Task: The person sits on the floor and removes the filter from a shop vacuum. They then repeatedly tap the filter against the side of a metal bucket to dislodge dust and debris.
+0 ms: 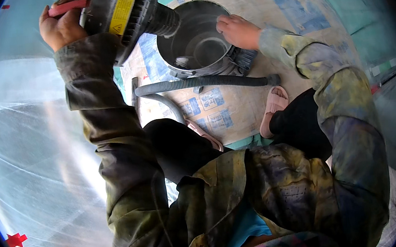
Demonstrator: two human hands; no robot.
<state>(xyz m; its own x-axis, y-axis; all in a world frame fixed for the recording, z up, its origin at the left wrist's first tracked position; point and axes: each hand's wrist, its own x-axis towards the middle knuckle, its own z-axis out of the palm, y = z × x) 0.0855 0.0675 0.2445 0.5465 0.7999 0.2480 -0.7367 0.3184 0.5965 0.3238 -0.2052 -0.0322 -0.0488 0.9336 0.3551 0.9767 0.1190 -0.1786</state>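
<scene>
My left hand [64,27] is raised at the upper left, its fingers wrapped round the red handle [69,7] of a vacuum cleaner's motor head [98,17]. The head is tilted on its side, with a yellow warning label and a dark ribbed filter part [163,21] pointing toward the drum. Below it stands the open vacuum drum [163,54], grey inside, with a small pale bit at the bottom. My right hand [240,32] is at the drum's right rim, fingers curled over the edge; the fingertips are partly hidden.
A grey ribbed hose [203,82] lies across the floor in front of the drum, close to my pink sandals [274,105]. Brown and blue printed sheeting [234,97] covers the floor. Clear plastic film [39,141] with red tape hangs at the left. A black cord rises behind the drum.
</scene>
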